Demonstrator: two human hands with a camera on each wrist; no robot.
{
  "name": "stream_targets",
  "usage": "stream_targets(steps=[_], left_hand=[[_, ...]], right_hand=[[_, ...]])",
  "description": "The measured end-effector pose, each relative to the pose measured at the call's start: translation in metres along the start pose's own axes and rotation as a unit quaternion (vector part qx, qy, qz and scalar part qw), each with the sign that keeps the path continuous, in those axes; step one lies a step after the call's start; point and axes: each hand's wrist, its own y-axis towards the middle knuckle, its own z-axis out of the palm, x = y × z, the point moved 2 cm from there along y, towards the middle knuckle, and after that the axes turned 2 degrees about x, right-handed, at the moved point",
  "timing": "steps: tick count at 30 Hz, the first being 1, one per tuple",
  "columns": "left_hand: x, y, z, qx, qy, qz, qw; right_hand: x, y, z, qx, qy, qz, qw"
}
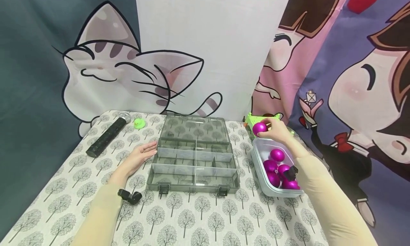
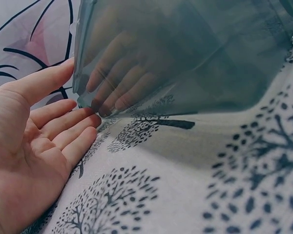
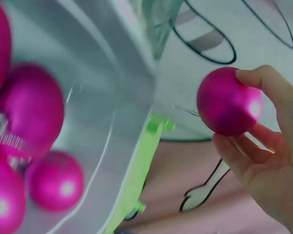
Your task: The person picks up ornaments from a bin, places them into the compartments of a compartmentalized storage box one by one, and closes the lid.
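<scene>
My right hand (image 1: 276, 130) pinches a shiny magenta ball (image 1: 259, 129) between thumb and fingers, above the far end of a pale plastic tub (image 1: 257, 167). The right wrist view shows the held ball (image 3: 228, 101) raised beside the tub's wall. Several more magenta balls (image 1: 277, 155) lie in the tub, some with small silvery caps. My left hand (image 1: 138, 157), fingers extended, rests at the left side of a smoky transparent divided box (image 1: 192, 171). In the left wrist view, those fingertips are right at the box's wall (image 2: 185, 63). Its lid (image 1: 194, 129) is folded back.
A black microphone (image 1: 107, 136) and a small green rubber duck (image 1: 139, 123) lie at the back left. Behind the tub stands a bright green plastic object (image 1: 253, 120). The tree-patterned tablecloth (image 1: 185, 221) covers the table; printed curtains hang behind it.
</scene>
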Motion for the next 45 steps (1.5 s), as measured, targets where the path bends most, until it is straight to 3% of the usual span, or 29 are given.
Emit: stream_targets(steps=[6, 11, 18, 23, 34, 45], left_hand=[[0.000, 0.000, -0.001, -0.006, -0.001, -0.004, 1.0000], [-0.001, 0.000, 0.000, -0.006, -0.002, -0.004, 1.0000], [-0.001, 0.001, 0.001, -0.005, -0.002, -0.001, 1.0000], [-0.002, 0.001, 0.001, -0.004, -0.001, 0.002, 1.0000], [0.002, -0.001, 0.001, 0.000, 0.003, 0.004, 1.0000], [0.002, 0.000, 0.000, -0.008, 0.004, -0.004, 1.0000]], right_hand=[[0.035, 0.016, 0.014, -0.032, 0.064, -0.013, 0.9973], [0.069, 0.031, 0.029, -0.032, 0.135, -0.023, 0.9901], [0.113, 0.051, 0.058, -0.007, 0.223, -0.055, 0.9732], [0.142, 0.061, 0.082, 0.021, 0.256, -0.095, 0.9618], [0.176, 0.074, 0.142, 0.112, 0.243, -0.157, 0.9506], [0.186, 0.081, 0.167, 0.186, 0.222, -0.185, 0.9391]])
